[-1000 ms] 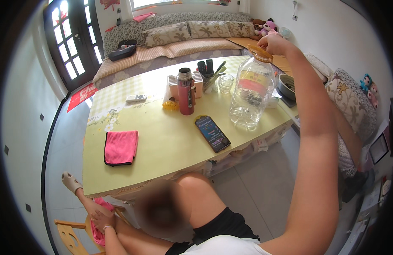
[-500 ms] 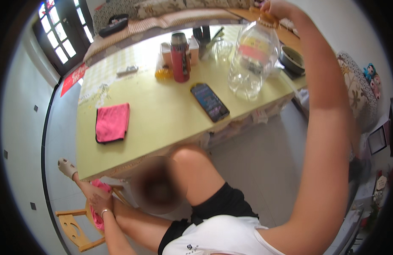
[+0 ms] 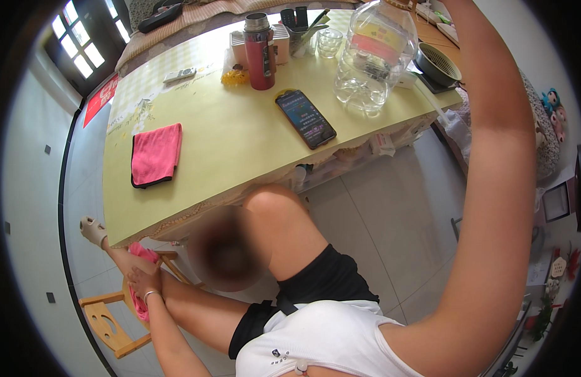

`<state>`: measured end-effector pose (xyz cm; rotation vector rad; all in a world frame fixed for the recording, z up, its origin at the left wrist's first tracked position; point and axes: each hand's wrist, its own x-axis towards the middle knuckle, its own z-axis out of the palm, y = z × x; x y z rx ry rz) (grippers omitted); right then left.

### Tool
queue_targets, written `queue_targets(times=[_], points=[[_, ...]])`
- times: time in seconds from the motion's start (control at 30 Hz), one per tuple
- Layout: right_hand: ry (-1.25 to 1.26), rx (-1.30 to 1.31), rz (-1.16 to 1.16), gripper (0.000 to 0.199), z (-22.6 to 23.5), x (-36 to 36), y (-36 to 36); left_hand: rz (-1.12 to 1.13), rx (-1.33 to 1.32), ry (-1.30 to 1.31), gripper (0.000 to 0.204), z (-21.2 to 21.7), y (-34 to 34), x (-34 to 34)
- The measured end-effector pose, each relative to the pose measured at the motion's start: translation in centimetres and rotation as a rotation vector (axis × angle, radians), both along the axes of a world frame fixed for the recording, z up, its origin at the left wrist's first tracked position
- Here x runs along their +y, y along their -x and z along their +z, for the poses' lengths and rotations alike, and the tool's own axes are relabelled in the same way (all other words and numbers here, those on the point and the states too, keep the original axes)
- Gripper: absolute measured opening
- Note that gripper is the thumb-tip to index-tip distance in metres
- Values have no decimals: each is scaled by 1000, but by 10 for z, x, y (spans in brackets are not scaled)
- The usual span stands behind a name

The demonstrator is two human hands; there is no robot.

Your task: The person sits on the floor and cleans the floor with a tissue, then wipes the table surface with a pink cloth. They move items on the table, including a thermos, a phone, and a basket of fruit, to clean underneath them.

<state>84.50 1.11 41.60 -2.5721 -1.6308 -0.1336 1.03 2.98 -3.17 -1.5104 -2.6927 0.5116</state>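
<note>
A large clear plastic jug (image 3: pixel 372 63) stands upright on the table's right part, its neck at the upper edge of the picture. My right arm reaches up past the jug's right side; the hand lies beyond the upper edge, so its grip is hidden. Down at the lower left my left hand (image 3: pixel 141 281) rests on my lower leg near the ankle, with fingers spread over the skin and nothing else seen in it. Left of the jug lies a dark phone (image 3: pixel 306 118) with a lit screen. A folded pink cloth (image 3: pixel 156 154) with a dark edge lies at the table's left.
A red steel-topped flask (image 3: pixel 259 56) stands behind the phone on the yellow-green table (image 3: pixel 221 151). Around it are a white remote (image 3: pixel 179 75), a pink box (image 3: pixel 280 41) and a glass cup (image 3: pixel 328 44). A dark basin (image 3: pixel 438 64) sits at right. A wooden chair (image 3: pixel 108 323) stands lower left.
The view has tilted, so the table's things sit higher in the picture. My right hand, seen by the jug's top before, has passed out of view. The left hand stays on the leg.
</note>
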Motion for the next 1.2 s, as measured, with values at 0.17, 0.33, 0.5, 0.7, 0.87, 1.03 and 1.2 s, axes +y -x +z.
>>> queue_targets(times=[0.17,0.33,0.5,0.7,0.87,1.03,1.2], points=[[-15,301,112,16,7,11,-52,-24,-75,77,113,21,-36,-4],[-224,307,102,12,-11,-21,8,-30,-29,36,114,9,-11,-3],[-460,212,10,16,-32,-49,100,-28,11,31,113,8,13,-5],[-157,-193,65,22,-13,-12,23,-31,-12,-15,101,-1,-9,-7],[-195,-115,104,24,-16,-2,-22,-67,-16,26,104,-13,0,-1],[-116,68,-15,24,-14,-13,34,-69,-21,-28,105,3,5,-10],[-143,-83,-90,23,-18,7,0,-78,-64,-19,102,-5,-5,-10]])
